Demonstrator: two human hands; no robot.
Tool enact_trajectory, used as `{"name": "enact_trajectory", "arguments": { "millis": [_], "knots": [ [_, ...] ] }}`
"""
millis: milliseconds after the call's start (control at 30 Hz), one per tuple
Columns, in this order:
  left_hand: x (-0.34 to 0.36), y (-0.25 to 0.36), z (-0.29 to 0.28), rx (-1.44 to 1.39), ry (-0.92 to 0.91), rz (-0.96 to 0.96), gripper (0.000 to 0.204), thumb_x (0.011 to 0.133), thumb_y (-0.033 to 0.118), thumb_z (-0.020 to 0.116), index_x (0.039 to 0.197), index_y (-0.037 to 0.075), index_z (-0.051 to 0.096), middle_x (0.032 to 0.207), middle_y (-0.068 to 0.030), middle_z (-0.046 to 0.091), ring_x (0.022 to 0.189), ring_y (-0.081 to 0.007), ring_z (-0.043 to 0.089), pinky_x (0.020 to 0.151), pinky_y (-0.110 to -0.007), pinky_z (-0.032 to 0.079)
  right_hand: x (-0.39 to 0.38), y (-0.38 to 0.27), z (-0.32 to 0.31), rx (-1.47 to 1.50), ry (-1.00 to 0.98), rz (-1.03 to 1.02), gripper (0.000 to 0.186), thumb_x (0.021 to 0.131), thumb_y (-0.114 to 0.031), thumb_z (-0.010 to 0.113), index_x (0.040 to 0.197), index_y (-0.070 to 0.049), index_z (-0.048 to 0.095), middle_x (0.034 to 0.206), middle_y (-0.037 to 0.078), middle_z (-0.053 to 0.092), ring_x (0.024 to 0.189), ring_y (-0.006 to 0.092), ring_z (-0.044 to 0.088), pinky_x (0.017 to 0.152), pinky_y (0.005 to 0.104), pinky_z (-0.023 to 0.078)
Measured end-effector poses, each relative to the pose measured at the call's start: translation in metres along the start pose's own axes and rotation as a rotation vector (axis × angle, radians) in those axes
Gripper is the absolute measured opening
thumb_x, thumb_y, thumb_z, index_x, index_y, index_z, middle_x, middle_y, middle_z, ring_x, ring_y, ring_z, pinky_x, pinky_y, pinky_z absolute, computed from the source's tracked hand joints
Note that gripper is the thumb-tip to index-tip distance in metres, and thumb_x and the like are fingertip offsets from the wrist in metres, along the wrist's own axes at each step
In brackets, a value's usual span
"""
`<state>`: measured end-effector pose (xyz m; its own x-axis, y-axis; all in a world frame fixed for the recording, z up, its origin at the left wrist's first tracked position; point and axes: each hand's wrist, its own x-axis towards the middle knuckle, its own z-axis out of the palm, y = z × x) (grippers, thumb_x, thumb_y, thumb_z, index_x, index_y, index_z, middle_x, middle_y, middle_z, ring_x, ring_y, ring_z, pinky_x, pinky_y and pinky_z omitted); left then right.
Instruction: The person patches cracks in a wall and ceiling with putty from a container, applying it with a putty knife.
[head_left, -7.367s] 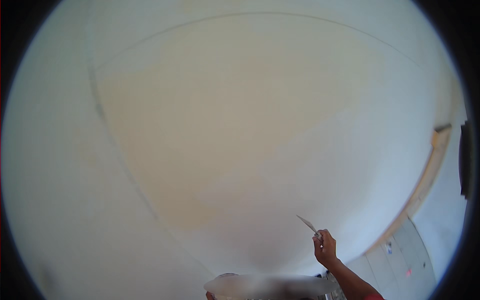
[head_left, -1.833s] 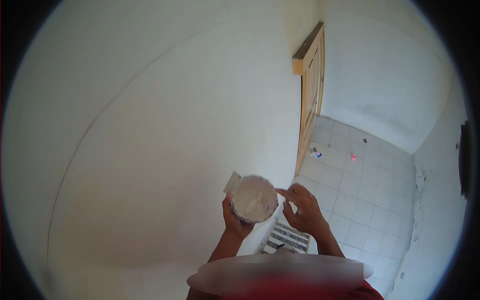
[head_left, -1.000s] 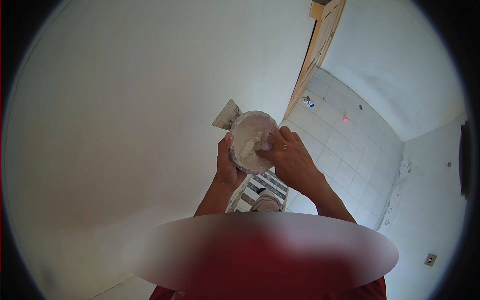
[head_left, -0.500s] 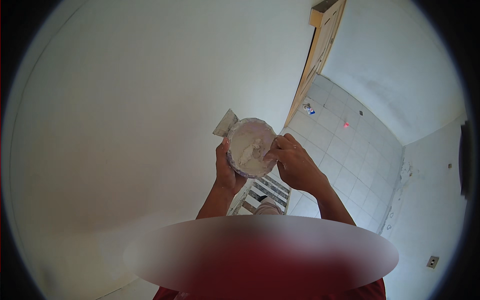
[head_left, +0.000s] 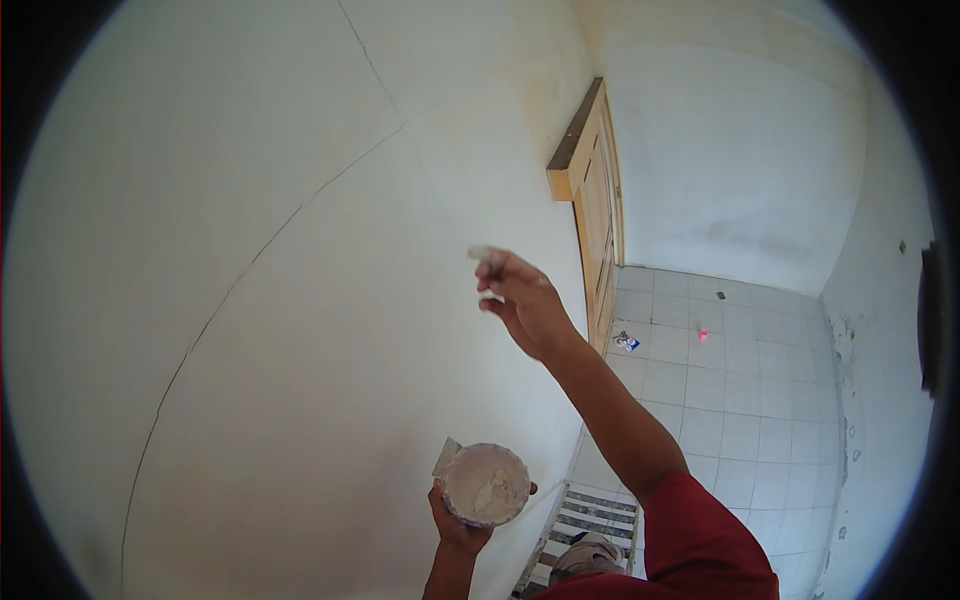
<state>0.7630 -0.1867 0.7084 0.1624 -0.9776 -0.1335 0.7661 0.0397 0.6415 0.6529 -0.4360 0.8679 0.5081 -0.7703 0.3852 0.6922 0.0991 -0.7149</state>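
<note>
Right hand (head_left: 525, 300): raised before the wall (head_left: 300, 400), thumb apart from the bent fingers, a pale dab (head_left: 479, 252) at the fingertips (blurred; contact with the wall cannot be told).
Left hand (head_left: 460, 527): lower down, wrapped around the bowl (head_left: 484, 523) from beneath.
Bowl: mouth up, pale paste (head_left: 492, 490) inside.
Scraper (head_left: 446, 458): blade jutting beside the bowl's left rim, handle hidden.
Crack (head_left: 250, 262): curving down the wall, left of both hands.
Door (head_left: 597, 220): right of the raised hand.
</note>
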Motion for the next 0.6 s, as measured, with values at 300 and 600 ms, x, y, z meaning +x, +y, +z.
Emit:
{"name": "enact_trajectory", "arguments": {
  "millis": [300,600],
  "knots": [
    [-0.002,0.002,0.007,0.068,0.016,-0.114,0.095,0.08,0.077,0.047,0.141,0.005,0.044,0.136,-0.0222,0.051,0.124,-0.0449,0.051,0.104,-0.059,0.04,0.22,-0.036,-0.018,0.085,0.174,-0.288,0.044,0.09,0.002,0.042,0.129,-0.009,0.058,0.106,0.001,0.05,0.093,0.0118,0.051,0.084,0.031,0.051],
    [0.001,-0.003,-0.024,0.014,0.101,-0.12,0.097,0.078,0.08,0.046,0.139,0.005,0.046,0.135,-0.0227,0.052,0.123,-0.0426,0.052,0.104,-0.058,0.039,0.285,-0.034,-0.016,0.099,0.247,-0.362,0.036,0.097,0.001,0.038,0.126,-0.009,0.057,0.106,0.002,0.052,0.089,0.0128,0.053,0.075,0.0302,0.053]
  ]
}}
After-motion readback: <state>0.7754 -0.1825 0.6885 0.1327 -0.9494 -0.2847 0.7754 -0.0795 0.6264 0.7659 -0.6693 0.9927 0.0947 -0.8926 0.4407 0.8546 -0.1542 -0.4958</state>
